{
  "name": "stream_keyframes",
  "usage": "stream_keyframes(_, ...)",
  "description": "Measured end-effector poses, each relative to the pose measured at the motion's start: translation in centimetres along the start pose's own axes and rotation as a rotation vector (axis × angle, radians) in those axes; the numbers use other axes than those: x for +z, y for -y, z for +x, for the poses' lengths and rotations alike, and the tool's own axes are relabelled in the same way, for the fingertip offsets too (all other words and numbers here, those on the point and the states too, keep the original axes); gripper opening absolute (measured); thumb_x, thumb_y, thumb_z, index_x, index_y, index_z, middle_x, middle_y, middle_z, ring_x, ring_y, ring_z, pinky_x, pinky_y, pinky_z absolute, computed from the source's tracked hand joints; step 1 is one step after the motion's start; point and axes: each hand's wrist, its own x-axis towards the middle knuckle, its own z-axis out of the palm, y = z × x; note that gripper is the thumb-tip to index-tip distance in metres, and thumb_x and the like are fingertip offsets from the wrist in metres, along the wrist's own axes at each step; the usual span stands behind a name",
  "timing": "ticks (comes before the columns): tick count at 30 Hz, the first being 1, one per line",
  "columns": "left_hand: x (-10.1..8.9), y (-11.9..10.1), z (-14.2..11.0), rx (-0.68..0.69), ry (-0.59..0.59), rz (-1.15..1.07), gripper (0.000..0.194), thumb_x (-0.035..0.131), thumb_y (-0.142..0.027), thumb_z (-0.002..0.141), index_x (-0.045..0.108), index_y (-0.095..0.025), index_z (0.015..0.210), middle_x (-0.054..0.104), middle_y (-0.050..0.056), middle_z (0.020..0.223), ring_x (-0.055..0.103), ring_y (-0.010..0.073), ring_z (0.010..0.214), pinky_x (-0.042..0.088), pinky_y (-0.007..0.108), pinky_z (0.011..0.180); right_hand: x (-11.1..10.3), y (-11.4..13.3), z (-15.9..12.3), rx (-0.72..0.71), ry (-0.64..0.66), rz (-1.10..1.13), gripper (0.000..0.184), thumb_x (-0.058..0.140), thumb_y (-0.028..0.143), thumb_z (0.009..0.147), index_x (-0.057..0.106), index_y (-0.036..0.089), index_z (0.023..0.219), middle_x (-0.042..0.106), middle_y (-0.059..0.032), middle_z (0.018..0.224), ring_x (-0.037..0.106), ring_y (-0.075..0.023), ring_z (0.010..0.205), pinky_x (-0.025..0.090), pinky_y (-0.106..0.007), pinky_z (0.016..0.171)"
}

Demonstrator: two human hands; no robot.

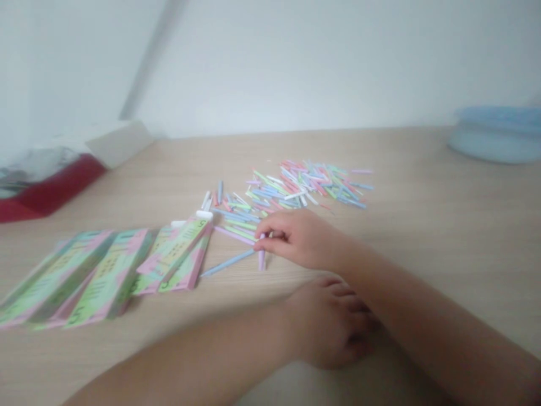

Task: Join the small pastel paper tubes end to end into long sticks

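Note:
My right hand (298, 237) reaches in from the right, with thumb and forefinger pinched on a short purple stick (261, 260) that shows above and below the thumb. The far end of a blue stick (228, 264) lies at these fingertips. Just beyond the hand spreads a loose pile of thin pastel sticks (302, 186) in pink, blue, green, white and purple. Below my right forearm, my left hand (329, 321) is low over the table, back upward, its fingers curled to the right. What it holds, if anything, is hidden.
On the left lie several long green-and-pink printed packs (107, 276), some overlapping. Small white pieces (204, 215) are at their far end. A red box with a pale flap (54, 183) stands at the back left. A light blue round thing (499, 135) sits at the back right.

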Motion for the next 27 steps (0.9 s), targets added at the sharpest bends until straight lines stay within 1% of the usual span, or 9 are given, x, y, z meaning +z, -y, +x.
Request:
stream_keyframes(5, 0.1, 0.1, 0.0, 0.015, -0.008, 0.011, 0.043, 0.051, -0.044, 0.108, 0.065, -0.022, 0.142, 0.062, 0.001, 0.155, 0.042, 0.0227, 0.153, 0.028, 0.041, 0.130, 0.3, -0.2, 0.0, -0.023, -0.029, -0.022, 0.010, 0.073, 0.026, 0.099, 0.077, 0.018, 0.096, 0.075, 0.0006, 0.083, 0.063, -0.0131, 0.075, 0.039, -0.025, 0.072)
stream_keyframes(9, 0.1, 0.1, 0.1, 0.008, 0.014, 0.005, 0.043, 0.049, -0.044, 0.108, 0.068, -0.021, 0.139, 0.065, 0.003, 0.151, 0.046, 0.0242, 0.152, 0.030, 0.042, 0.130, 0.8, 0.0, 0.2, -0.060, -0.003, 0.015, 0.012, 0.071, 0.024, 0.100, 0.077, 0.018, 0.092, 0.073, 0.0011, 0.083, 0.062, -0.0127, 0.077, 0.040, -0.025, 0.075)
stream_keyframes(13, 0.0, 0.0, 0.2, -0.005, 0.031, -0.014, 0.042, 0.047, -0.043, 0.108, 0.070, -0.023, 0.137, 0.066, 0.003, 0.151, 0.046, 0.0247, 0.152, 0.033, 0.042, 0.128, 1.4, 0.1, 0.3, -0.041, 0.006, 0.086, 0.012, 0.072, 0.027, 0.100, 0.078, 0.018, 0.094, 0.073, 0.0010, 0.084, 0.062, -0.0125, 0.078, 0.041, -0.025, 0.074)
stream_keyframes(16, 0.2, 0.0, 0.1, -0.001, 0.019, -0.002, 0.042, 0.048, -0.043, 0.108, 0.070, -0.022, 0.136, 0.065, 0.004, 0.152, 0.045, 0.0252, 0.153, 0.030, 0.042, 0.129, 1.5, -0.1, 0.2, -0.033, 0.001, 0.103, 0.013, 0.071, 0.028, 0.100, 0.078, 0.019, 0.094, 0.073, 0.0006, 0.084, 0.062, -0.0125, 0.077, 0.042, -0.025, 0.073)
stream_keyframes(18, 0.3, 0.1, 0.1, 0.003, 0.011, 0.007, 0.042, 0.050, -0.044, 0.107, 0.070, -0.021, 0.135, 0.065, 0.005, 0.151, 0.046, 0.0254, 0.152, 0.029, 0.042, 0.130, 1.4, -0.3, 0.2, 0.003, -0.043, 0.141, 0.013, 0.071, 0.029, 0.099, 0.077, 0.019, 0.093, 0.071, 0.0011, 0.080, 0.062, -0.0120, 0.073, 0.043, -0.025, 0.070)
stream_keyframes(20, 0.4, 0.2, 0.0, 0.014, -0.013, 0.007, 0.043, 0.049, -0.045, 0.107, 0.069, -0.021, 0.137, 0.065, 0.004, 0.151, 0.047, 0.0248, 0.151, 0.028, 0.042, 0.130, 1.5, -0.6, 0.3, 0.065, -0.119, 0.213, 0.014, 0.072, 0.032, 0.097, 0.075, 0.019, 0.093, 0.069, 0.0016, 0.077, 0.060, -0.0115, 0.068, 0.043, -0.025, 0.065)
stream_keyframes(24, 0.4, 0.2, 0.0, 0.020, -0.030, 0.003, 0.043, 0.049, -0.044, 0.108, 0.068, -0.021, 0.139, 0.065, 0.004, 0.151, 0.046, 0.0246, 0.151, 0.026, 0.042, 0.132, 2.3, -1.6, 0.6, 0.163, -0.282, 0.469, 0.017, 0.072, 0.036, 0.094, 0.071, 0.020, 0.098, 0.069, 0.0002, 0.081, 0.062, -0.0130, 0.069, 0.046, -0.025, 0.063)
stream_keyframes(25, 0.4, 0.2, 0.0, 0.017, -0.022, 0.006, 0.043, 0.049, -0.043, 0.107, 0.068, -0.020, 0.138, 0.065, 0.004, 0.151, 0.045, 0.0255, 0.152, 0.025, 0.043, 0.133, 2.7, -1.9, 0.7, 0.183, -0.297, 0.515, 0.018, 0.072, 0.036, 0.094, 0.070, 0.020, 0.100, 0.070, -0.0003, 0.082, 0.064, -0.0138, 0.072, 0.047, -0.025, 0.064)
stream_keyframes(27, 0.3, 0.2, 0.1, 0.015, 0.003, -0.003, 0.043, 0.049, -0.042, 0.107, 0.069, -0.019, 0.138, 0.066, 0.006, 0.150, 0.046, 0.0284, 0.152, 0.027, 0.045, 0.133, 3.7, -2.5, 0.8, 0.215, -0.258, 0.479, 0.017, 0.071, 0.035, 0.095, 0.070, 0.019, 0.103, 0.073, -0.0016, 0.088, 0.067, -0.0147, 0.077, 0.050, -0.026, 0.067)
